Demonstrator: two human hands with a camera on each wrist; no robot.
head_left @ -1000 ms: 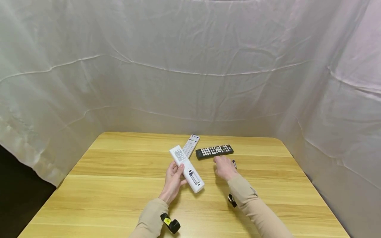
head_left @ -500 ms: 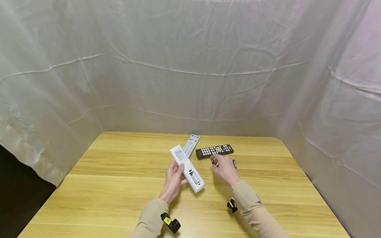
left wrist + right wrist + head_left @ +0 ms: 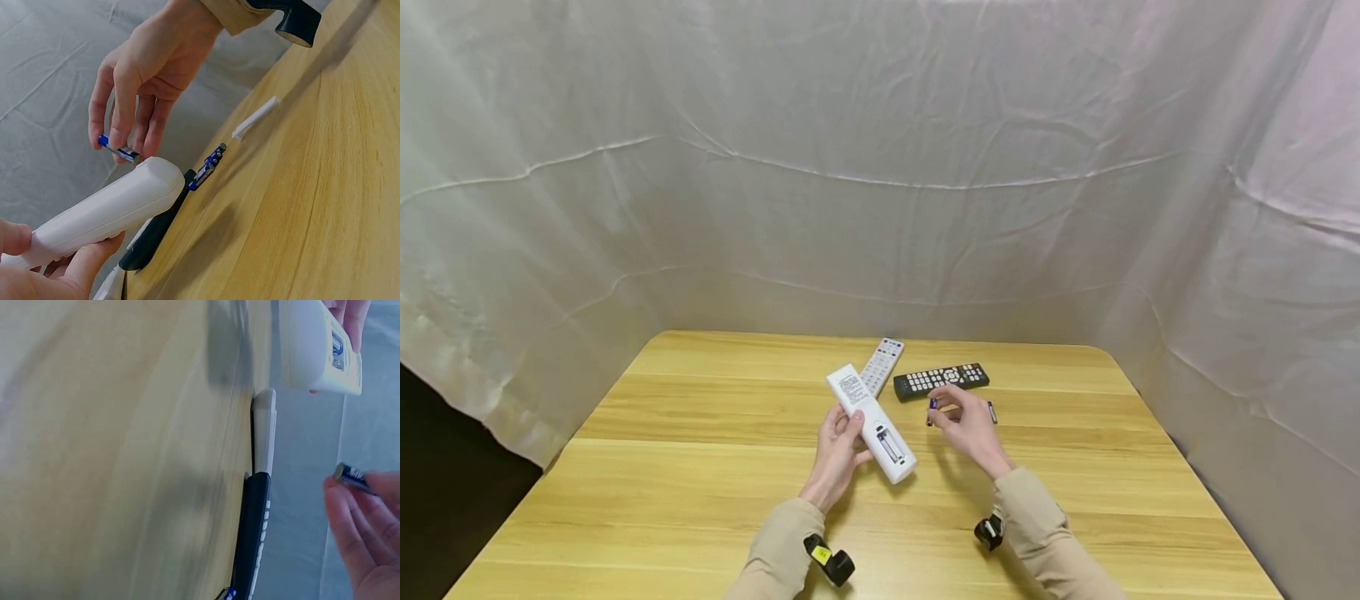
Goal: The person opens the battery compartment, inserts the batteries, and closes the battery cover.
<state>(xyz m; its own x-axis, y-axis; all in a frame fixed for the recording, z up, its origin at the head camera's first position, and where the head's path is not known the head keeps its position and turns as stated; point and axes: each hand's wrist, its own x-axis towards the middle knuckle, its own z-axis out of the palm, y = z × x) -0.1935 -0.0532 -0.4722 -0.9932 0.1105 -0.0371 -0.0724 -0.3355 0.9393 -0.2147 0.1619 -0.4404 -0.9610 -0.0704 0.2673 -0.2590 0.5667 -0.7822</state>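
My left hand point(image 3: 833, 460) holds a white remote control point(image 3: 859, 398) back side up, clear of the table, thumb on its back. Its battery compartment point(image 3: 891, 447) is uncovered, and a battery shows inside. To the right, my right hand point(image 3: 974, 432) pinches a blue battery point(image 3: 120, 150) between thumb and fingers, above the table. The left wrist view has this battery just beyond the remote's near end. Loose blue batteries point(image 3: 208, 167) lie on the table beyond, partly hidden by the right hand in the head view. A small white cover point(image 3: 256, 117) lies near them.
Another white remote point(image 3: 883, 360) lies buttons up at the back, partly covered by the held one. A black remote point(image 3: 942, 380) lies to its right, behind my right hand. Grey curtains point(image 3: 880, 208) stand around the wooden table point(image 3: 700, 467).
My right hand has lifted a battery from the table beside the black remote and turned it into view. The left hand and its remote have stayed nearly still.
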